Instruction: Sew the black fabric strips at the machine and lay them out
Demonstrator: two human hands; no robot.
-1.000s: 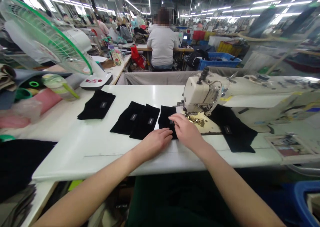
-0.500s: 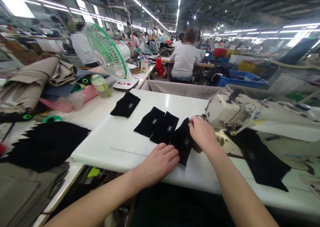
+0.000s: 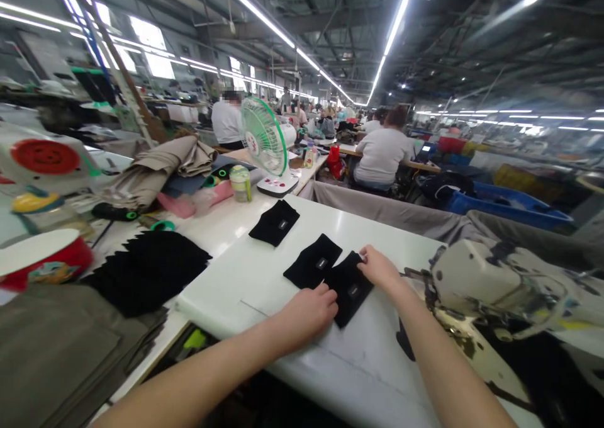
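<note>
Left of the sewing machine (image 3: 472,283), my right hand (image 3: 380,270) pinches the black cloth (image 3: 349,303) by its far corner, left hand (image 3: 309,316) half-curled alongside, hold unclear; a careless tug could drag the adjoining cloth (image 3: 312,261) askew.

The fabric pieces (image 3: 343,281) are black, their labels (image 3: 354,291) grey, the tabletop (image 3: 372,346) white.

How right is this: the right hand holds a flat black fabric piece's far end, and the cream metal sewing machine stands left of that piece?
Wrong side: the head view shows the cream metal sewing machine standing right, not left, of the flat black fabric piece, whose far end the right hand does hold.
</note>
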